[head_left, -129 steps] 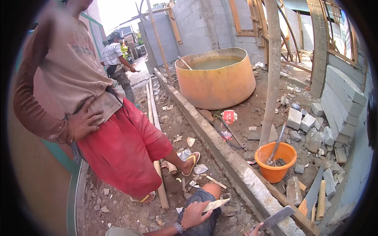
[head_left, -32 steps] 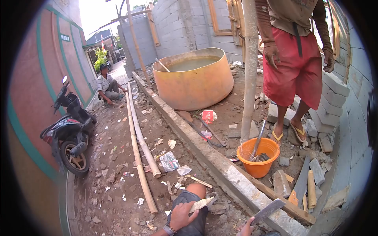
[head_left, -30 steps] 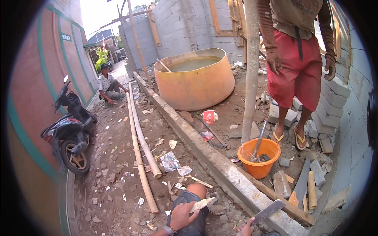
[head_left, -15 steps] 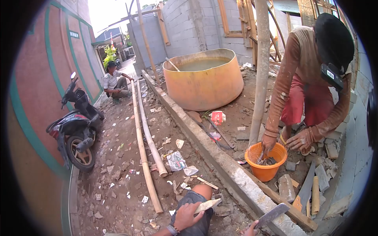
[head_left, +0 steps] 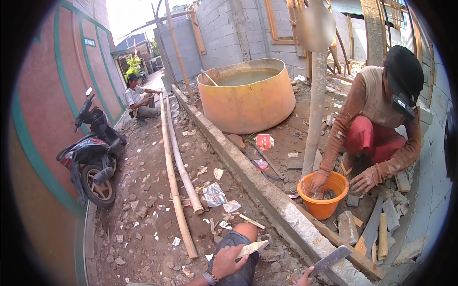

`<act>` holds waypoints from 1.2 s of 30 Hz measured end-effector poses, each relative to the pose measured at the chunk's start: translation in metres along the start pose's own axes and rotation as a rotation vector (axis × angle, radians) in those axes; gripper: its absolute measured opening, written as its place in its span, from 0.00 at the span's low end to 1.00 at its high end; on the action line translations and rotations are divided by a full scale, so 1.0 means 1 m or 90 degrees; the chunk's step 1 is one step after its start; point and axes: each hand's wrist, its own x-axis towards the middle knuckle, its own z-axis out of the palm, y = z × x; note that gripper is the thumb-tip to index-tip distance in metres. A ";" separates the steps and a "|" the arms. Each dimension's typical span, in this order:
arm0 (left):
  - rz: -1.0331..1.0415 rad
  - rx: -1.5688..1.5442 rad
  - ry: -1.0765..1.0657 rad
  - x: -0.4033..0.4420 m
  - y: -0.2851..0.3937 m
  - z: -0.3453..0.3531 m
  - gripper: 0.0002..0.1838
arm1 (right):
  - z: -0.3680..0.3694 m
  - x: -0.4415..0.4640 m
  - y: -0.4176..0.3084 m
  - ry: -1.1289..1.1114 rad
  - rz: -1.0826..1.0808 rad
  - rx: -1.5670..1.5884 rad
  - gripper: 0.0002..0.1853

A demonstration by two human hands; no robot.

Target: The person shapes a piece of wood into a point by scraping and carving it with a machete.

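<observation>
My left hand (head_left: 228,263), with a bracelet at the wrist, rests over my bent knee and grips a short pale pointed piece of wood (head_left: 252,248). The wood's tip points to the right. At the bottom edge, my right hand (head_left: 304,279) is partly cut off by the frame. It is closed around the handle of a machete (head_left: 330,259), whose broad dark blade slants up to the right, just over the concrete beam (head_left: 286,217). Blade and wood are apart.
A co-worker (head_left: 377,119) squats at right, one hand inside an orange bucket (head_left: 324,206). Beside it lie a handsaw (head_left: 370,231) and rubble. Two bamboo poles (head_left: 174,190) stretch toward another squatting person (head_left: 140,97). A motorbike (head_left: 95,152) and a large water tub (head_left: 245,105) stand farther off.
The co-worker at right has sunk lower into a squat and reaches deeper into the bucket. The far person has shifted slightly. My hands look nearly unchanged.
</observation>
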 end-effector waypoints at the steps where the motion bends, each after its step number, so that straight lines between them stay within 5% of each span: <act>1: 0.000 0.002 0.001 0.000 0.000 0.000 0.23 | 0.000 0.004 0.003 -0.011 -0.001 0.005 0.33; 36: 0.001 -0.037 0.002 0.000 0.000 0.010 0.23 | -0.001 0.006 0.010 -0.096 -0.029 0.054 0.32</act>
